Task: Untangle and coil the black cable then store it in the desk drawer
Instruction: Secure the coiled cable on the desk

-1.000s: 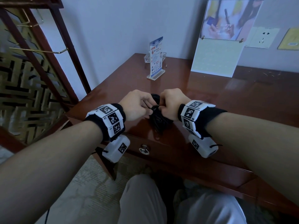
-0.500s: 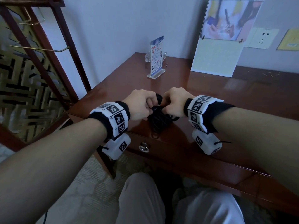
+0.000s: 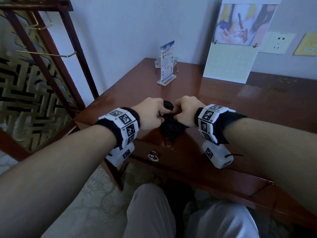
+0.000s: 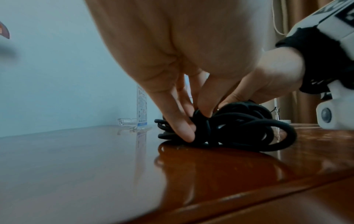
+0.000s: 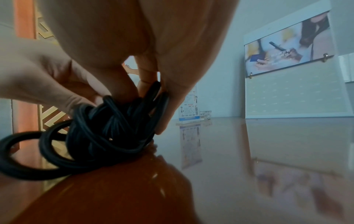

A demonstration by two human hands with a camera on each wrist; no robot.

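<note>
Two bare hands work on one tangled black rubber-sheathed cable (image 3: 170, 129), which lies in a bundle on the glossy reddish-brown wooden desk (image 3: 223, 103) near its front edge, just above the single closed desk drawer (image 3: 171, 157) with its one metal ring pull (image 3: 153, 155). The left hand (image 3: 151, 115) and the right hand (image 3: 186, 111) sit close together over the top of the bundle, each with fingers curled down and pinching strands of the cable. In the left wrist view the fingers (image 4: 182, 121) dig into the knot at its left side; in the right wrist view the fingertips (image 5: 122, 84) clamp a bunch of upright strands.

The cable is matte black, round and fairly thick, wound into many overlapping loops that cross one another in a dense knot, with two or three looser loops spilling out toward the desk's front edge. Its ends cannot be made out.

Farther back on the desk stand one small clear acrylic sign holder with a printed card (image 3: 167, 64), one glass ashtray (image 3: 158, 63) behind it, and one tall white calendar board with a photo on top (image 3: 236, 43) leaning against the wall. Each wrist carries one white band with black square markers.
</note>
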